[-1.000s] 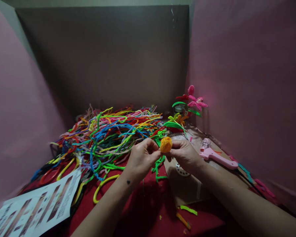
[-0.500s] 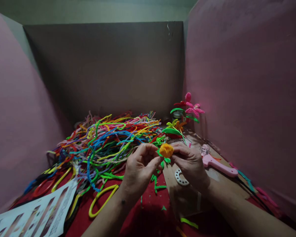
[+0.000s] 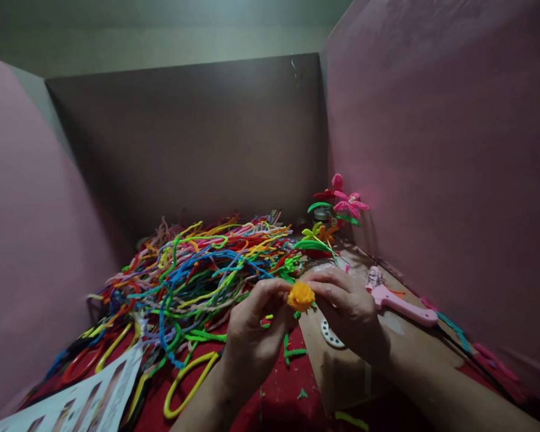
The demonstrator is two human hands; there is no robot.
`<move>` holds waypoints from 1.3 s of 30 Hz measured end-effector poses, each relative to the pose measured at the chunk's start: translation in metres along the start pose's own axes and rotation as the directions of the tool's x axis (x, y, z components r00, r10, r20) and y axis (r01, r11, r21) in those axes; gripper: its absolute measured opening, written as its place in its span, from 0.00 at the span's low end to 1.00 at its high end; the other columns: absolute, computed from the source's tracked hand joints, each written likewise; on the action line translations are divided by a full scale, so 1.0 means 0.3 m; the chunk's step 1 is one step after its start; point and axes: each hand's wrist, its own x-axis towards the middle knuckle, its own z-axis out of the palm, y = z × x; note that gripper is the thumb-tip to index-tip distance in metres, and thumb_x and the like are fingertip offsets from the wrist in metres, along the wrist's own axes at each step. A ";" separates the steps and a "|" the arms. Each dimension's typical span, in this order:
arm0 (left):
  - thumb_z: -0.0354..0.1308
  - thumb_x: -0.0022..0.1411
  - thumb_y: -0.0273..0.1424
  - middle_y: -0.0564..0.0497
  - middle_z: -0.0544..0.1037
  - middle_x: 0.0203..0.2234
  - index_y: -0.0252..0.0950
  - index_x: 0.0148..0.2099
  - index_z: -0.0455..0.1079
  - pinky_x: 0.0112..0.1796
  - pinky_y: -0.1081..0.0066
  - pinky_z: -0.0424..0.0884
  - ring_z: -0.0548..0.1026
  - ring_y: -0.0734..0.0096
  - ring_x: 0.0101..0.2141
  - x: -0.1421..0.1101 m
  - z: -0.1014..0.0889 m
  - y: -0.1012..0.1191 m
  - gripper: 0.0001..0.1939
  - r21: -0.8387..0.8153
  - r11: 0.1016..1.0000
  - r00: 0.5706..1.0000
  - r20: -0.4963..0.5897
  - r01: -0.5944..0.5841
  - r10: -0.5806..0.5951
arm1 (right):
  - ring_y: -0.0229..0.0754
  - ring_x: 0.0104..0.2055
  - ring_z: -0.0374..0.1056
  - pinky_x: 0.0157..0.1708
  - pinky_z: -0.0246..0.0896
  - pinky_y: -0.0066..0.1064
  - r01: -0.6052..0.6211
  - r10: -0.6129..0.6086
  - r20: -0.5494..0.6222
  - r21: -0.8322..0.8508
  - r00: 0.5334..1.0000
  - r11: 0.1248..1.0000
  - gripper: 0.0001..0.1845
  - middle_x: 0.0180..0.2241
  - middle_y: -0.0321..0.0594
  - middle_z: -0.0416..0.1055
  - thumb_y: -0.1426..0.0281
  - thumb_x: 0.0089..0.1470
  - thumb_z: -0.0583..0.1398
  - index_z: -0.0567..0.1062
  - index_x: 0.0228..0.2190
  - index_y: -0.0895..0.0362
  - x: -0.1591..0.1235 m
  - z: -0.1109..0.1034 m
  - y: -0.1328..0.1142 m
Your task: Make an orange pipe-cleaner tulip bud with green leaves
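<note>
Now that the orange fuzzy bloom has turned its ruffled face to view, its folds seem easier to reach, left hand and right hand pinching opposite edges, above red cloth beside cardboard

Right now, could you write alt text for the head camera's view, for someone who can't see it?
Left hand and right hand hold an orange fuzzy ball between them, with a colourful heap of fuzzy stems behind and a pink glue gun at right.
</note>
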 end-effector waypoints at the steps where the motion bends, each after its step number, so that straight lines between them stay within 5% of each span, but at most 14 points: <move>1: 0.53 0.58 0.22 0.55 0.70 0.30 0.41 0.43 0.63 0.28 0.79 0.71 0.71 0.80 0.27 0.000 -0.002 0.003 0.11 -0.013 1.000 1.000 0.016 0.015 -0.014 | 0.40 0.34 0.67 0.34 0.64 0.33 0.004 -0.004 -0.008 -0.013 1.000 1.000 0.12 0.31 0.43 0.72 0.81 0.51 0.57 0.74 0.35 0.57 0.002 -0.002 -0.001; 7: 0.56 0.56 0.23 0.53 0.71 0.35 0.43 0.51 0.58 0.36 0.74 0.72 0.72 0.75 0.33 -0.003 -0.019 0.008 0.21 0.052 0.999 0.998 0.058 0.012 -0.015 | 0.41 0.34 0.67 0.33 0.63 0.33 -0.008 0.004 -0.044 -0.089 0.999 0.996 0.11 0.31 0.43 0.72 0.80 0.51 0.56 0.74 0.34 0.57 0.010 -0.006 0.000; 19: 0.56 0.55 0.18 0.56 0.73 0.33 0.44 0.45 0.63 0.32 0.78 0.72 0.74 0.78 0.30 -0.019 -0.015 -0.026 0.18 0.336 0.919 0.975 -0.014 -0.206 0.224 | 0.42 0.36 0.66 0.35 0.63 0.35 0.054 -0.051 0.023 -0.150 0.998 0.987 0.14 0.33 0.45 0.72 0.82 0.52 0.54 0.72 0.38 0.57 -0.001 -0.014 0.000; 26: 0.53 0.56 0.17 0.54 0.73 0.35 0.44 0.45 0.62 0.33 0.76 0.72 0.75 0.76 0.31 -0.030 -0.021 -0.038 0.18 0.348 0.913 0.975 0.021 -0.215 0.222 | 0.42 0.35 0.67 0.33 0.64 0.34 0.064 -0.065 -0.004 -0.161 0.998 0.985 0.13 0.32 0.45 0.72 0.80 0.52 0.53 0.73 0.37 0.57 0.004 -0.013 -0.010; 34: 0.54 0.57 0.22 0.53 0.73 0.31 0.40 0.42 0.65 0.31 0.76 0.72 0.74 0.76 0.27 -0.018 -0.009 -0.014 0.11 0.268 0.961 0.995 -0.045 -0.069 0.084 | 0.41 0.34 0.67 0.33 0.63 0.33 -0.034 0.043 0.074 -0.125 0.996 0.992 0.11 0.29 0.42 0.72 0.75 0.55 0.53 0.74 0.35 0.55 -0.005 0.007 -0.007; 39: 0.53 0.59 0.25 0.53 0.72 0.30 0.40 0.49 0.59 0.30 0.75 0.70 0.71 0.76 0.26 -0.013 -0.011 -0.022 0.16 0.186 0.983 1.000 -0.024 -0.009 0.014 | 0.40 0.32 0.67 0.33 0.63 0.32 -0.051 0.067 0.125 -0.127 0.990 0.991 0.11 0.27 0.42 0.71 0.73 0.57 0.52 0.75 0.32 0.55 -0.004 0.018 -0.013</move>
